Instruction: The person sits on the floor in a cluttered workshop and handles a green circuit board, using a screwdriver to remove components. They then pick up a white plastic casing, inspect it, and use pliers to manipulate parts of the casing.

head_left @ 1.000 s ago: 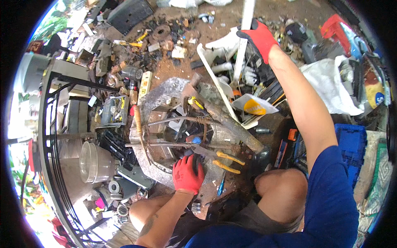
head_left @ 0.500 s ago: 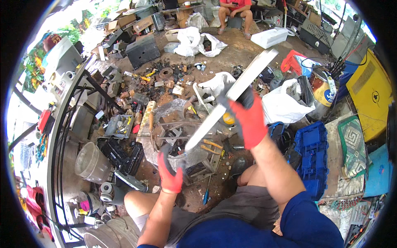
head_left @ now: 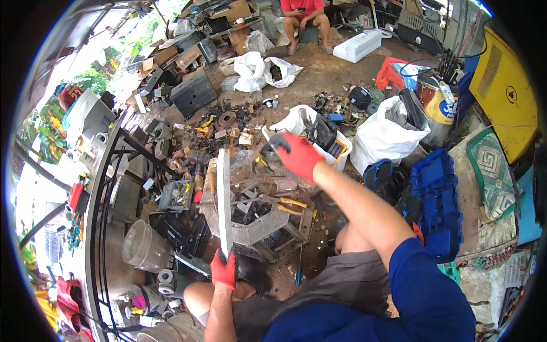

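Observation:
My left hand (head_left: 224, 268), in a red-and-black glove, grips the lower end of a long white strip (head_left: 224, 199), which stands nearly upright. My right hand (head_left: 296, 155), gloved the same, is up and away from the strip, fingers extended, with nothing visible in them. Below it is a worn grey angular metal base (head_left: 253, 242) with rods across it. Yellow-handled pliers (head_left: 293, 202) lie on that base, and a screwdriver (head_left: 299, 271) is on the ground beside it. A white bin of dark scrap (head_left: 273, 128) sits just beyond my right hand.
A black metal frame (head_left: 99, 239) runs along my left, beside a clear bucket (head_left: 142, 245). To my right are a white sack (head_left: 379, 142), an open blue toolbox (head_left: 439, 211) and a yellow panel (head_left: 496, 91). A seated person in red (head_left: 302, 11) is at the back among scrap.
The white strip has swung from a raised diagonal to nearly upright at the left. My right hand has let go of it and moved off; my left hand has taken its lower end.

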A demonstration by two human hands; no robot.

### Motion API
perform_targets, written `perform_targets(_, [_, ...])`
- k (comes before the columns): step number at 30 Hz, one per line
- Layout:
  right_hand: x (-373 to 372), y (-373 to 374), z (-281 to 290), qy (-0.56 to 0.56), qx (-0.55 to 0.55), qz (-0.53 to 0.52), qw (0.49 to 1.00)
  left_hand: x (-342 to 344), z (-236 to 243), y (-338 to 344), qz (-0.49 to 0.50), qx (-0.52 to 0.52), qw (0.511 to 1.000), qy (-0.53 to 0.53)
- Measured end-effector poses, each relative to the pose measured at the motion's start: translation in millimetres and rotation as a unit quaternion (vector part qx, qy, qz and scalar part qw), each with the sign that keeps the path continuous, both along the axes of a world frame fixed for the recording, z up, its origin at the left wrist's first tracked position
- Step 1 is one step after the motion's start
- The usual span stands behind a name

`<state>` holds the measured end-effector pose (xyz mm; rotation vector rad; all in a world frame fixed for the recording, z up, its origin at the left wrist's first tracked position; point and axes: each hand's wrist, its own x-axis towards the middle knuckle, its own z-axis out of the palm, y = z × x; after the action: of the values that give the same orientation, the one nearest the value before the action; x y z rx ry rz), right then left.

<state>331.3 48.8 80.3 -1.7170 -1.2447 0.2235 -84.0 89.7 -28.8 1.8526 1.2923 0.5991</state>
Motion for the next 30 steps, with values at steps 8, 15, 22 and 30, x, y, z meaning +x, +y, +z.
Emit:
perform_targets(8, [150.5, 73.3, -142.4, -0.093, -0.386, -0.077, 0.915, 59.3, -32.2, 26.8, 0.044, -0.063, 0.984, 0.163])
perform_targets(15, [156.9, 141.0, -244.0, -0.235, -0.457, 0.012, 0.858, 94.8, 4.7, 33.9, -0.031, -0.02, 0.907, 0.419])
perform_targets(22, [184.0, 138.1, -238.1, -0.066, -0.409, -0.037, 0.91, 93.9, 7.7, 41.2, -0.046, -0.006, 0.918, 0.394])
perform_targets(30, [164.8, 65.5, -79.7, 0.358, 0.002, 0.005, 0.934, 81.2, 17.6, 28.5, -0.047, -0.009, 0.937, 0.346])
